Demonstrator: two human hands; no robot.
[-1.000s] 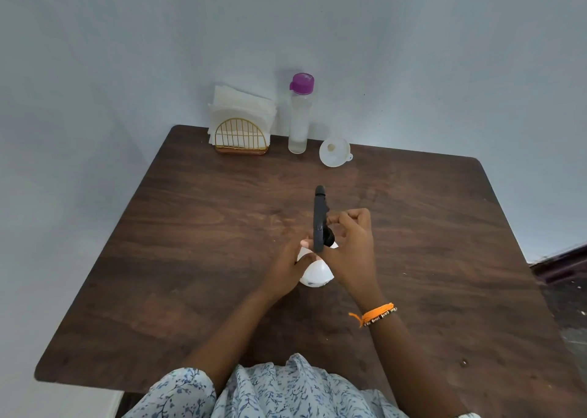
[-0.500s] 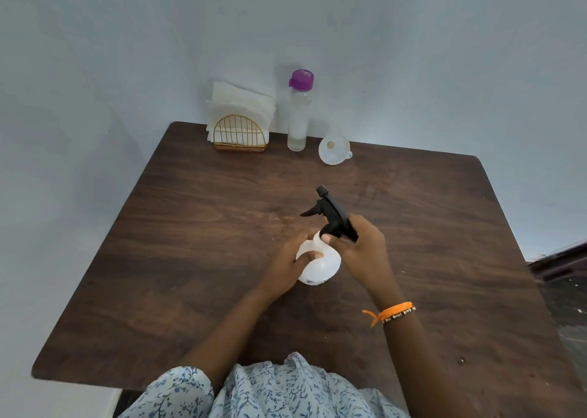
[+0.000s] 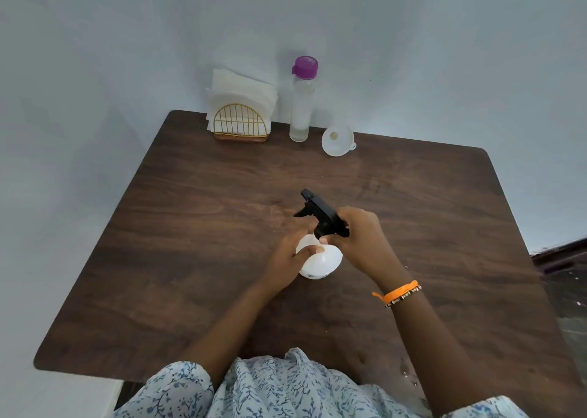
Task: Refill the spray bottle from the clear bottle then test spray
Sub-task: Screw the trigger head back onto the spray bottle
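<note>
A white round spray bottle [image 3: 324, 263] stands on the dark wooden table [image 3: 190, 227] near its middle. My left hand [image 3: 290, 259] grips its white body from the left. My right hand [image 3: 362, 236] is closed around the black trigger head [image 3: 320, 216], whose nozzle points up and to the left. The head sits on the bottle's neck. A clear bottle [image 3: 300, 103] with a purple cap stands upright at the table's far edge, with a white funnel [image 3: 337, 140] lying just right of it.
A gold wire holder [image 3: 240, 125] with white napkins stands at the far edge, left of the clear bottle. A pale wall rises right behind the table. The floor drops off past the table's right edge.
The black trigger head has turned from pointing straight away to pointing up-left. My right hand has shifted round it to the right; my left hand stays on the white body.
</note>
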